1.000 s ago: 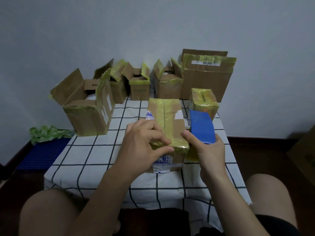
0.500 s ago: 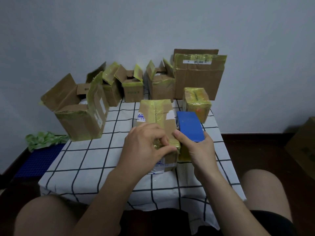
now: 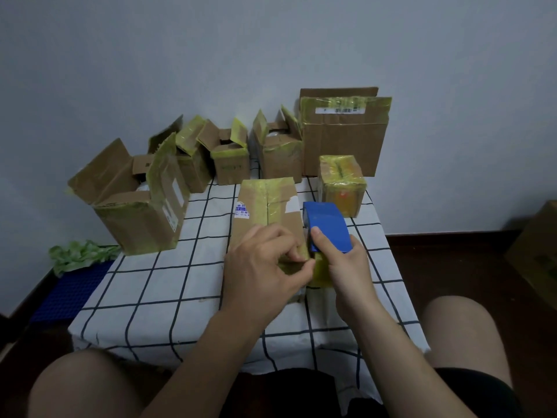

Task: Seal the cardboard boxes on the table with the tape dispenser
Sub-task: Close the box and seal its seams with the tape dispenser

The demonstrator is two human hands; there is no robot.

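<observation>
1. The blue tape dispenser (image 3: 328,226) is gripped by the right hand (image 3: 346,268), just right of the left hand (image 3: 262,270).
2. Yellowish tape (image 3: 291,267) is pinched by the left hand's curled fingers.
3. The cardboard box (image 3: 265,206) is seen under and beyond the left hand.

**Setting:** a room in a home, serving as a makeshift packing spot.

**Evidence:**
- Bare pale wall (image 3: 271,55).
- Dark wood floor (image 3: 452,267) with dark skirting (image 3: 446,235).
- Low table (image 3: 150,282) under a white cloth (image 3: 379,267) with black grid lines.
- Labelled cardboard boxes (image 3: 343,146) with yellowish tape, several with open flaps, crowded along the table's far edge.
- Blue mat (image 3: 72,294) and a carton (image 3: 536,251) on the floor.
- The sitter's bare knees (image 3: 75,384) and dark shorts (image 3: 470,387).
</observation>
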